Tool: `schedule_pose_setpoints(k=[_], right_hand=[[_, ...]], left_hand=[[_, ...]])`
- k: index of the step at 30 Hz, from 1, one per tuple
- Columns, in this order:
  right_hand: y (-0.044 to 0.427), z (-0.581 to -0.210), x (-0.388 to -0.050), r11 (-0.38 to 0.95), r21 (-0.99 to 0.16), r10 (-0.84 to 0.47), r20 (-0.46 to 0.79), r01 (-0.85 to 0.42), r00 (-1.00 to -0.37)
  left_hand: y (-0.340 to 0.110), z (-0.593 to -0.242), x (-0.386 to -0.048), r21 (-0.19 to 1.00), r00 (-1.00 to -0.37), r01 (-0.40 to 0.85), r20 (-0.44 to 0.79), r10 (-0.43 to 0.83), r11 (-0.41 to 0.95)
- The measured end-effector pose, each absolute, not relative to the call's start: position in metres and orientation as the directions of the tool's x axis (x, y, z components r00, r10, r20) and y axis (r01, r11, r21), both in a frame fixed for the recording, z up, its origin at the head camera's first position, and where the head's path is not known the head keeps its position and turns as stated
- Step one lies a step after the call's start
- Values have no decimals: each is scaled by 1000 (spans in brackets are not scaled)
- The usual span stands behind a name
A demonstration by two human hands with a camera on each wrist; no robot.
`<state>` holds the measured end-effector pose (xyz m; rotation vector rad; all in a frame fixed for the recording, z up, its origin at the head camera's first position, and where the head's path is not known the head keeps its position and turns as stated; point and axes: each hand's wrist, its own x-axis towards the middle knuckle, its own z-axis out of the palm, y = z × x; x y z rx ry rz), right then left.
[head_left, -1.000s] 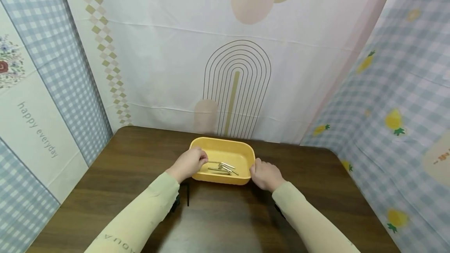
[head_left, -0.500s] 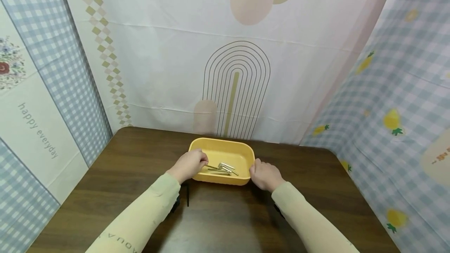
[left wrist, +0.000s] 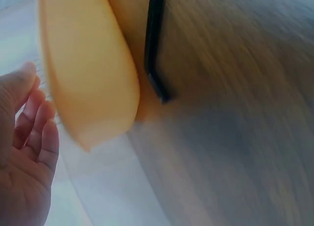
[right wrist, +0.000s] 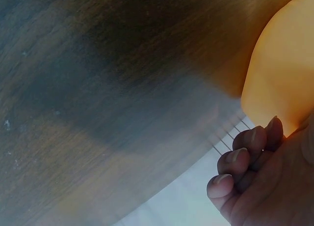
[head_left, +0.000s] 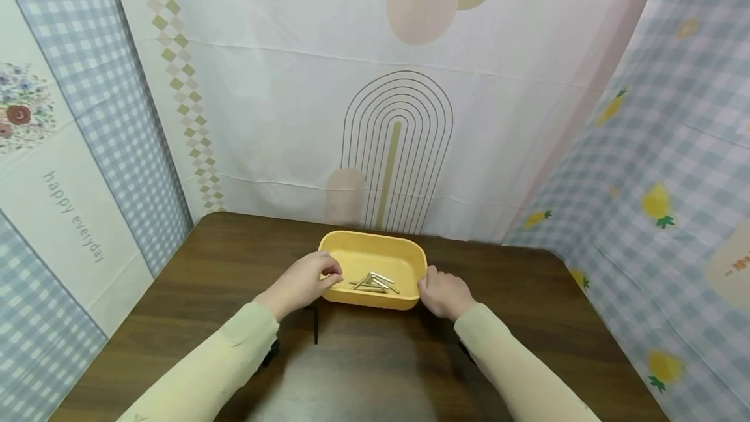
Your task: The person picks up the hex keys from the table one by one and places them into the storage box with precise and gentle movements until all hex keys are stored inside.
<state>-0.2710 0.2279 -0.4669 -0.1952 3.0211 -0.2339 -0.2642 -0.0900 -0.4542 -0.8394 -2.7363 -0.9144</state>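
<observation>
A yellow plastic basin (head_left: 366, 303) stands on the table with several thin brass-coloured metal rods (head_left: 375, 282) lying loosely heaped inside; some look bent like hex keys. My left hand (head_left: 307, 279) hovers at the basin's left rim, fingers loosely bent. In the left wrist view nothing shows between that left hand's (left wrist: 29, 137) thumb and fingers. My right hand (head_left: 443, 292) grips the basin's right rim; its thumb is partly hidden. On the table near my left wrist lies a black L-shaped hex key (head_left: 316, 325), seen larger in the left wrist view (left wrist: 153, 44).
The dark wooden table (head_left: 375, 370) extends around the basin. A patterned white cloth (head_left: 281, 116) hangs behind its far edge. Checked cloths hang at the left (head_left: 105, 57) and right (head_left: 644, 148) sides.
My left hand has let go of a brass-coloured rod, which now lies with the others in the basin. That hand has drawn slightly left and its fingers have loosened. My right hand stays put.
</observation>
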Motion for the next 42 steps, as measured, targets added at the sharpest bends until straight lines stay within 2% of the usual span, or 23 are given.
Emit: schedule_pose_setpoints(k=[7,13,18,24,31,42], right_hand=[[230,-466,-272,980,-160,-134,-99,-118,-986],[230,-464,-272,981,-159,-132,-108,-114,-985],[231,-463,-270,979,-169,-132,-118,-112,-984],[230,-464,-270,979,-167,-136,-121,-115,-983],[230,-466,-271,980,-162,-137,-116,-117,-984],[230,-466,-272,978,-172,-144,-127,-121,-981]], left_hand=[[-120,-457,-250,531,-816,575,324,478,622],[-138,-469,-242,556,-840,528,228,493,642],[-138,-475,-238,559,-801,558,169,575,613],[-132,-481,-236,508,-745,621,144,651,597],[-133,-489,-234,502,-747,605,91,659,617],[-136,-489,-230,512,-741,612,106,663,603]])
